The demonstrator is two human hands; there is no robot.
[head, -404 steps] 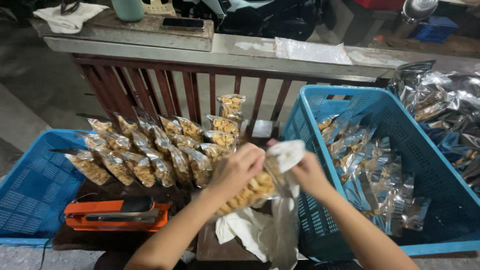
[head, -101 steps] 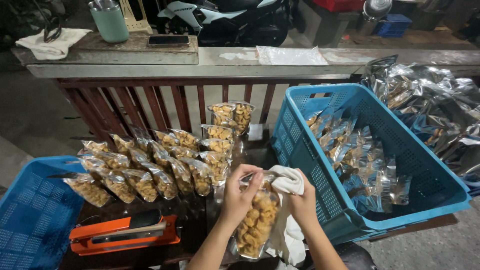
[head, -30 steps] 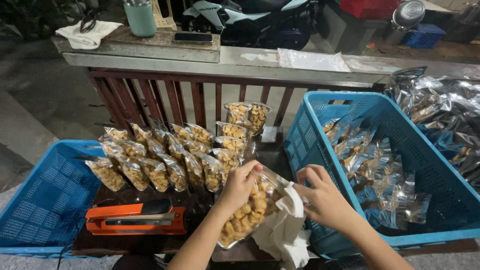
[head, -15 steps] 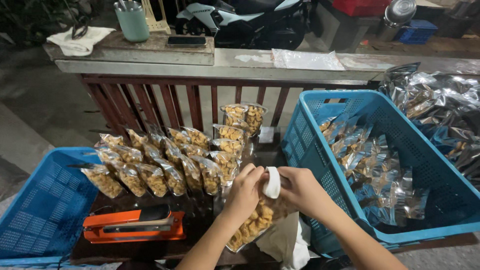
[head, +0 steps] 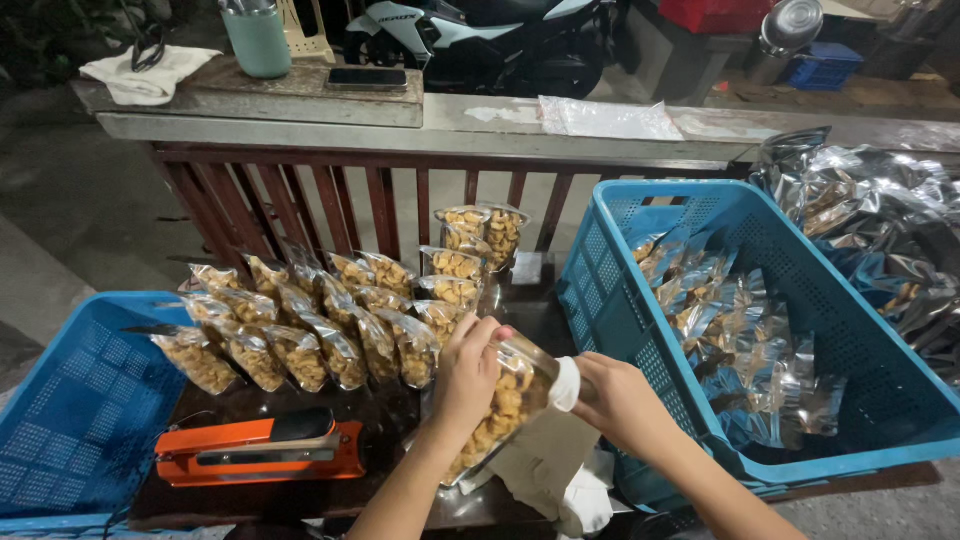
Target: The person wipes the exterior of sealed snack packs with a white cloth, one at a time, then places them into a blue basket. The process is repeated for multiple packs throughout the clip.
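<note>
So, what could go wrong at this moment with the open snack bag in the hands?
The left hand holds the snack bag tilted while the right hand presses a white cloth at its open top, so snacks may slip out. The filled bags lean in tight rows close by; a bump of the elbow might topple them. The orange sealer lies near the left forearm.

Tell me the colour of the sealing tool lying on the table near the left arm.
The sealing tool is orange with a black top bar, seen in the head view.
</note>
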